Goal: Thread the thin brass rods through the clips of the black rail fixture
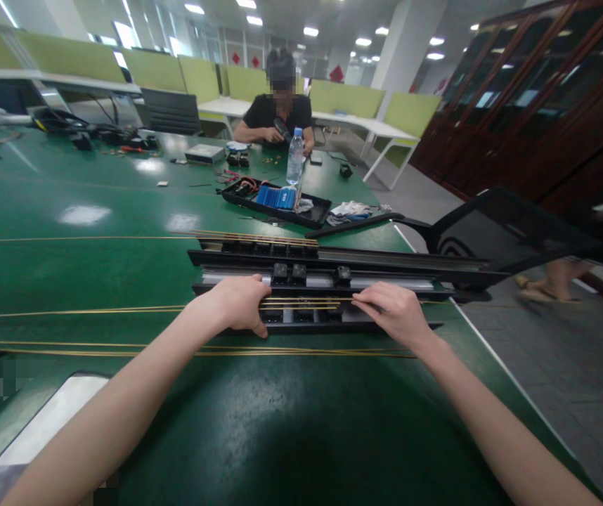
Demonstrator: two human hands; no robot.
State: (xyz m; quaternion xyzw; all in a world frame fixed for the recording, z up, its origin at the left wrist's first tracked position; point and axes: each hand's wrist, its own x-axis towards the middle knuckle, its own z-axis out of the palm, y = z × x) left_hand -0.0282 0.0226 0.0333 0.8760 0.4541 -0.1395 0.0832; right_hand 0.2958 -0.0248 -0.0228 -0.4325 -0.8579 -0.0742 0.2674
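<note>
Green tabletop with overhead light reflected off its surface; beyond its far edge, white desks with yellow-green partitions, a dark office chair and a pale column. Past the table's right edge: grey floor, black mesh-backed chair, tall reddish-brown glazed cabinets. Ceiling lights lit; bright windows at far left.

Person: 2 slender, bare forearms, left forearm and right forearm, tapering toward wrists; left hand, right hand ungloved.
</note>
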